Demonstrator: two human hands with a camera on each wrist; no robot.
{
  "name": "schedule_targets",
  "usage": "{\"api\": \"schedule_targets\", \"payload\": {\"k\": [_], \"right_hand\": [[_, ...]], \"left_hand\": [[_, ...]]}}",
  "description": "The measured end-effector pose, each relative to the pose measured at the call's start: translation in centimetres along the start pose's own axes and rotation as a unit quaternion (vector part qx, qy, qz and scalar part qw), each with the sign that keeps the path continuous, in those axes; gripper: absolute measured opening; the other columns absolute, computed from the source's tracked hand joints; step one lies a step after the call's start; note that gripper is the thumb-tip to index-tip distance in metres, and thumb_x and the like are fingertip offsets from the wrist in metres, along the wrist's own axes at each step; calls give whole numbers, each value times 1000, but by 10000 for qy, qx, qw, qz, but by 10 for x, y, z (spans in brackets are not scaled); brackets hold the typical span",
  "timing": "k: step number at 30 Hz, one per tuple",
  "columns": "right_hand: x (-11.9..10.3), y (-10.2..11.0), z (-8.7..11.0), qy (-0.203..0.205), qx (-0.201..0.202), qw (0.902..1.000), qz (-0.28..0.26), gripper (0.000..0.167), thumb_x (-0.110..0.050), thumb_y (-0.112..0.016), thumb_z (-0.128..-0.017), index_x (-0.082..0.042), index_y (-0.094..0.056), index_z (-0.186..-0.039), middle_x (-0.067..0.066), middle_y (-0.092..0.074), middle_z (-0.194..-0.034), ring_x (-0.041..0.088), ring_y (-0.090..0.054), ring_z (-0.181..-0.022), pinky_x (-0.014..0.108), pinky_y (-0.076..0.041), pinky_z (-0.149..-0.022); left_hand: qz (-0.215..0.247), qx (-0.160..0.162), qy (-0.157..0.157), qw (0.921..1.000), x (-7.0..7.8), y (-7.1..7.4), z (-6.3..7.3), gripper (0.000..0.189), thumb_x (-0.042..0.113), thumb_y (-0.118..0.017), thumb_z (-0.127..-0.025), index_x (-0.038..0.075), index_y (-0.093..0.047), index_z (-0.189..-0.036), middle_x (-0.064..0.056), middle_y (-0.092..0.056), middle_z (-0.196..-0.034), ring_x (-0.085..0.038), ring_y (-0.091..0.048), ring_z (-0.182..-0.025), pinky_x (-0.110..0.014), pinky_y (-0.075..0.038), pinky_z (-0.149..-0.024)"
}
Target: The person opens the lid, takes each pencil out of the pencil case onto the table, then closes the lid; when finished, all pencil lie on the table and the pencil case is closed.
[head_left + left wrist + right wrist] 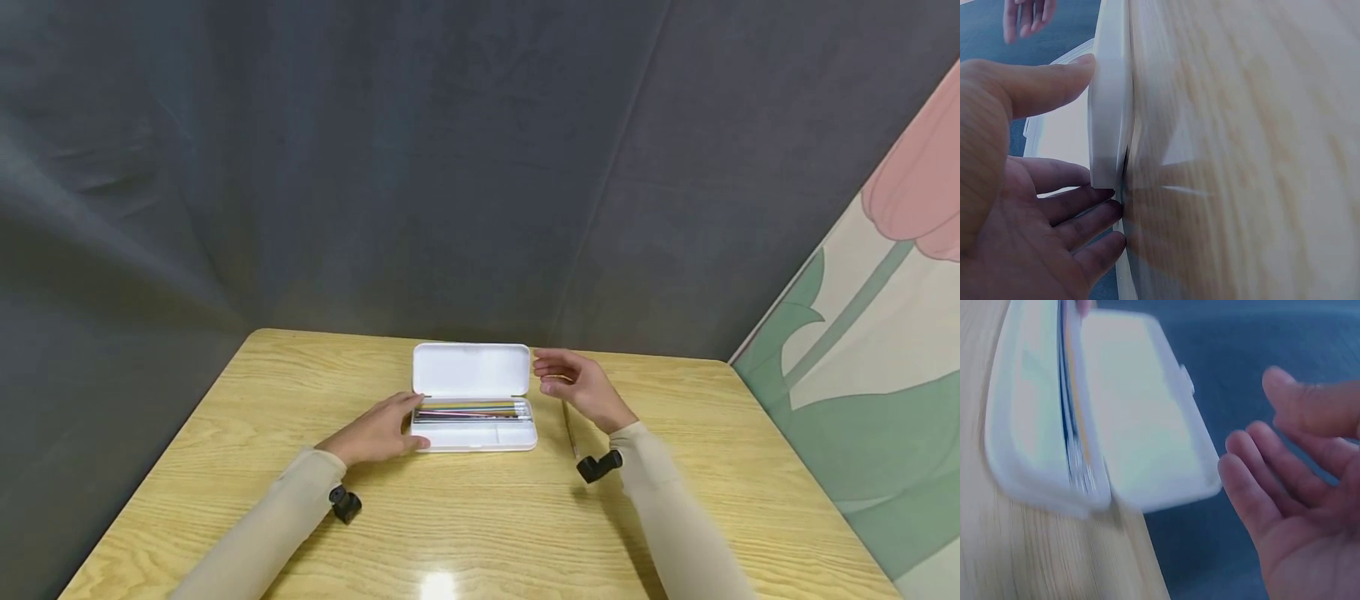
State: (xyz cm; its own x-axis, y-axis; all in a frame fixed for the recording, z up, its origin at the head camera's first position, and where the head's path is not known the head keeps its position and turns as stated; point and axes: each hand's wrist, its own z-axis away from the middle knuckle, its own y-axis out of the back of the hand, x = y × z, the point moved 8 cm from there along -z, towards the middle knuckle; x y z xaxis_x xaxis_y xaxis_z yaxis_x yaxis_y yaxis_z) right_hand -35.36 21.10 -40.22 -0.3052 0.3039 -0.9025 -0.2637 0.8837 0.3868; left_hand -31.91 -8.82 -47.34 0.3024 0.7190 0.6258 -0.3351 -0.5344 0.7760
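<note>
A white pencil case (459, 437) lies on the table with its lid (471, 371) raised at the back. Several pencils (465, 411) of different colours lie side by side in its rear compartment. My left hand (386, 429) holds the case's left end, thumb at the front wall and fingers round the corner, as the left wrist view shows. Just right of the lid, my right hand (577, 383) hovers with fingers loosely bent and nothing between them. Beneath the right wrist a thin pencil-like stick (570, 429) is partly hidden by that hand.
The light wood table (465, 517) ends at a dark grey curtain (450, 167) behind the case. On the right hangs a flower-patterned cloth (862, 350). A small black camera is strapped to each wrist.
</note>
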Motion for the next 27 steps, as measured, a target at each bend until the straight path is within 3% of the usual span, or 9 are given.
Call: {"api": "schedule_targets", "payload": {"k": [3, 6, 12, 21, 27], "right_hand": [[-2, -20, -6, -28, -426, 9983, -386, 53, 6, -67, -93, 4, -52, -143, 32, -58, -135, 47, -59, -125, 20, -57, -95], [1, -38, -11, -103, -731, 9966, -368, 52, 9, -65, -92, 3, -54, -142, 31, -60, -134, 49, -58, -125, 20, -58, -92], [16, -68, -18, -158, -1218, 9924, 88, 49, 5, -71, -90, -2, -60, -138, 24, -66, -126, 39, -65, -116, 23, -59, -90], [31, -84, -19, -256, -1327, 9830, 1245, 39, 2, -76, -88, -10, -70, -124, 9, -73, -107, 14, -69, -96, 20, -58, -82], [35, -88, -20, -220, -1299, 9771, 1674, 31, 3, -74, -88, -13, -74, -115, 2, -75, -101, 8, -67, -90, 19, -56, -79]], "left_hand": [[34, -18, -30, 10000, 2, -1, 0, 83, 41, -74, -93, 11, -35, -159, -15, -32, -165, -36, -34, -152, -56, -34, -122], [56, -39, -13, 10000, 3, -2, 1, 82, 40, -74, -93, 11, -35, -159, -15, -32, -165, -37, -34, -152, -57, -35, -121], [41, -5, 30, 10000, 4, -2, 0, 82, 40, -74, -93, 13, -35, -159, -14, -32, -165, -36, -34, -152, -56, -35, -121], [45, -7, 87, 10000, 4, -2, 0, 82, 39, -74, -93, 12, -35, -159, -13, -32, -166, -36, -34, -152, -55, -34, -122], [47, 8, 57, 10000, 2, -2, 1, 81, 39, -74, -93, 11, -36, -159, -14, -33, -165, -35, -35, -152, -55, -35, -122]]}}
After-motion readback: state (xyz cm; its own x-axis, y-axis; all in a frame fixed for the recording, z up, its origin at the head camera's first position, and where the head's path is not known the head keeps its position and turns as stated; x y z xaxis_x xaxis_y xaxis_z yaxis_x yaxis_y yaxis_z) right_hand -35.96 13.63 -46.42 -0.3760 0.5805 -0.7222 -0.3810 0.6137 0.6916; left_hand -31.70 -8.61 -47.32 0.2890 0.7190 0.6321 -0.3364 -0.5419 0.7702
